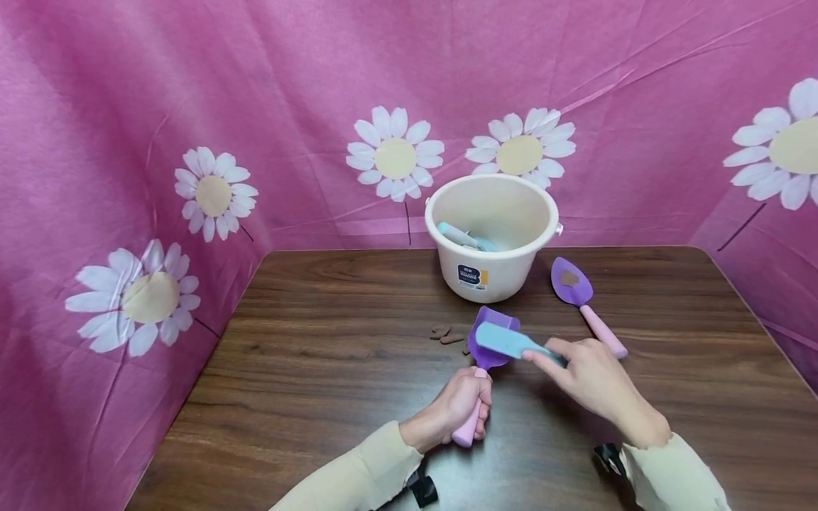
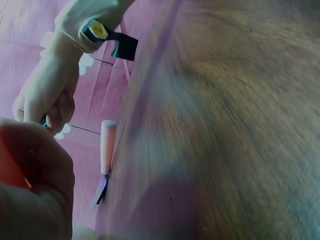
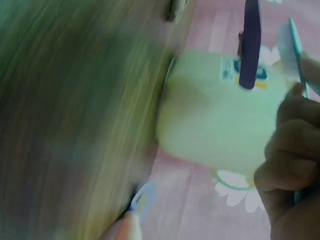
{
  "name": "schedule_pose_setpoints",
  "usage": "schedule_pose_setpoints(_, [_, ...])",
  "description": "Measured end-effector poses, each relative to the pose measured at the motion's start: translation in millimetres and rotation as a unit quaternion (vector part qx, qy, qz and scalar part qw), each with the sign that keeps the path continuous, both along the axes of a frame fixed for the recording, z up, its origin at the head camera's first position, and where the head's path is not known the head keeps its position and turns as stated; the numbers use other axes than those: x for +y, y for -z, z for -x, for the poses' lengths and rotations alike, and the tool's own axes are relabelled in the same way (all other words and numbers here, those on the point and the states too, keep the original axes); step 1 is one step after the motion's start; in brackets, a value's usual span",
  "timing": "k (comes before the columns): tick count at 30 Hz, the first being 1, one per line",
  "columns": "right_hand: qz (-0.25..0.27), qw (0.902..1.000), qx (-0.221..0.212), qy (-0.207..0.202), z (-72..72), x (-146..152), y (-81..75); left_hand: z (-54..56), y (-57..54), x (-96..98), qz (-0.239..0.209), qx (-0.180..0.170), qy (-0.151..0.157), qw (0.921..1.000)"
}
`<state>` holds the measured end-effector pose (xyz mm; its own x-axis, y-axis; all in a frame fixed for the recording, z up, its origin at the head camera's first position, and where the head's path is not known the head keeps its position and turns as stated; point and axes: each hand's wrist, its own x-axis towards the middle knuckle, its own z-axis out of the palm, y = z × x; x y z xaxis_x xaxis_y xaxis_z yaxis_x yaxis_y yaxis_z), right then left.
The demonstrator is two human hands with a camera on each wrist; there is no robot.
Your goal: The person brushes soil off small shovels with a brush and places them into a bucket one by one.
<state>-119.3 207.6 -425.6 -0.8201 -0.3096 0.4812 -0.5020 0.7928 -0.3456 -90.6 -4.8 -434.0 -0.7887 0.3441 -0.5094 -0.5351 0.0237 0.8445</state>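
Observation:
My left hand [image 1: 452,404] grips the pink handle of a purple toy shovel [image 1: 476,355], whose scoop is raised in front of the bucket. In my right hand [image 1: 591,380] is a light blue brush [image 1: 505,339], pinched by its handle, its flat back facing up over the scoop. Pale bristles [image 3: 286,42] show on one side of it in the right wrist view. The brush hides part of the scoop and whatever lies in it. Several small brown pieces [image 1: 451,339] lie on the table just left of the scoop.
A white bucket [image 1: 492,273] stands at the back of the wooden table [image 1: 307,355], with light blue things [image 1: 456,234] inside. Right of it lies a purple trowel [image 1: 562,291] with a pink handle and a brown piece [image 1: 569,278] on its blade. Pink flowered cloth [image 1: 307,106] hangs behind.

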Motion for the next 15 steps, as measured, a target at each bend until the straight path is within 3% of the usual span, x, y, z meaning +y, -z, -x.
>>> schedule_pose_setpoints(4, [-0.033, 0.9992, -0.007, -0.020, -2.6, -5.5, -1.9, -0.3, -1.0, -0.3, 0.016, 0.018, 0.002, 0.9997])
schedule_pose_setpoints(15, [-0.035, 0.9990, 0.024, 0.014, 6.8, 2.8, 7.4, -6.6, 0.2, -0.6, 0.028, 0.013, 0.016, 0.9994])
